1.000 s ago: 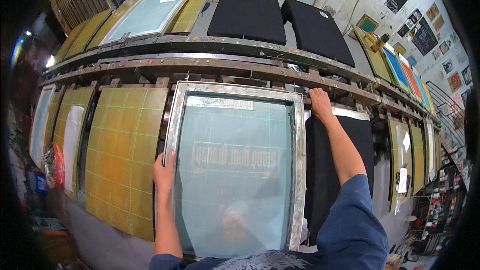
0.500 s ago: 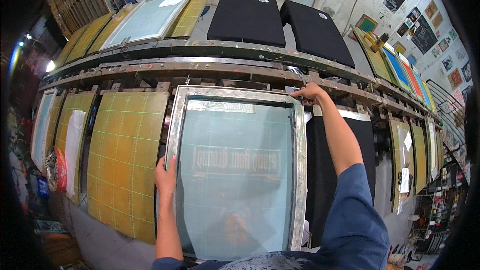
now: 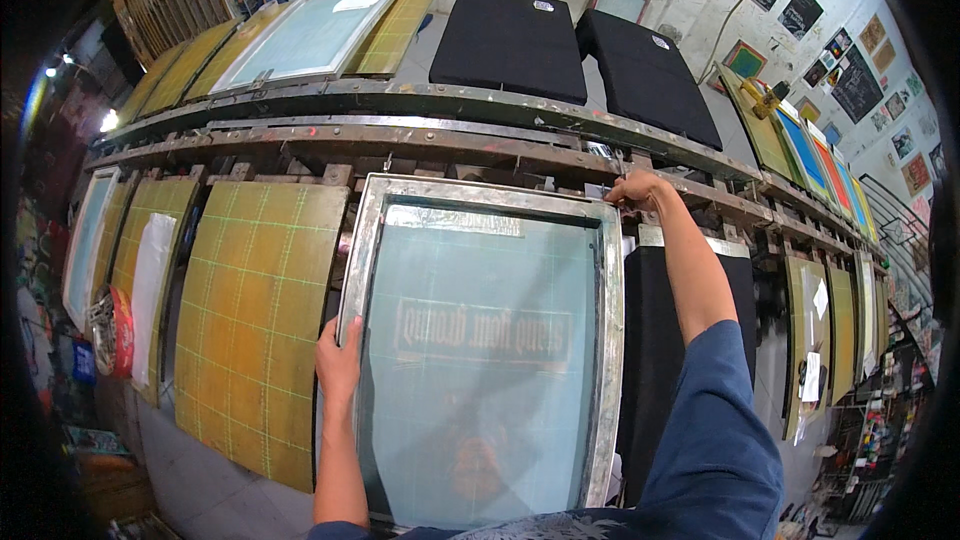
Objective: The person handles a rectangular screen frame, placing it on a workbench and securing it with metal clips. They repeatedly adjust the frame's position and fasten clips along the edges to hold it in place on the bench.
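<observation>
1. The left hand (image 3: 338, 358), left of the lower centre, holds the left side of a rectangular screen with a grey metal rim and pale blue mesh (image 3: 485, 275); its thumb lies against the rim, the other fingers mostly hidden.
2. The right hand (image 3: 638, 187), right of the upper centre, has bent fingers at the screen's upper right corner; whether they grip it, I cannot tell.
3. The screen fills the lower centre, with mirrored lettering in a box across its mesh.
4. A black, cloth-like flat board (image 3: 655, 350) lies right of the screen, partly behind the right forearm.
5. A yellow-brown board with green grid lines (image 3: 255, 310) lies left of the screen.
6. A long brown metal rail (image 3: 450, 150) crosses above the screen.
</observation>
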Tool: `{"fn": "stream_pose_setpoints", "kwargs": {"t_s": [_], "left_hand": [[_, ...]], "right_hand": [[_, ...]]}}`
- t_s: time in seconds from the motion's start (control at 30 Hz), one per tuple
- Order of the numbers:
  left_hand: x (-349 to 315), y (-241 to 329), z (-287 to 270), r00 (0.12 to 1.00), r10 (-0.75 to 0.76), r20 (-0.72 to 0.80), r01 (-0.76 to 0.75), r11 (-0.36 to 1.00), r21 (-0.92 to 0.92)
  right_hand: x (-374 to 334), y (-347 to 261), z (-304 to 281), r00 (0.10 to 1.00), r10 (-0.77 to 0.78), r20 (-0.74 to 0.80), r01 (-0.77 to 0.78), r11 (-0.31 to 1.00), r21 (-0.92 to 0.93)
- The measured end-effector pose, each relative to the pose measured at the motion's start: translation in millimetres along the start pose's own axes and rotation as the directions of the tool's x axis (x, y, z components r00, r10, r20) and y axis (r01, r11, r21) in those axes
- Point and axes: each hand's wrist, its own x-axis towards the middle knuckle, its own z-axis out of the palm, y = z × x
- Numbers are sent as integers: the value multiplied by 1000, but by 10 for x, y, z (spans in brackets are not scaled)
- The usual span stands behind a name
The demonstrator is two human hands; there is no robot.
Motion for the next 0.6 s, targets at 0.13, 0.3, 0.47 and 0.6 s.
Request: {"fn": "stream_pose_setpoints", "kwargs": {"t_s": [0.13, 0.3, 0.47, 0.6], "left_hand": [[-34, 60, -18, 999, 4, -34, -3, 1000, 13], [-21, 82, -27, 1000, -12, 3, 12, 1000, 28], [-24, 85, -25, 1000, -20, -1, 20, 1000, 22], [-24, 22, 20, 999, -17, -27, 17, 1000, 4]], "right_hand": [[-178, -171, 232, 984, 39, -171, -55, 994, -91], [88, 37, 137, 966, -14, -257, -36, 981, -189], [239, 162, 2, 997, -16, -80, 10, 997, -74], [103, -4, 81, 985, -12, -171, -43, 950, -310]]}}
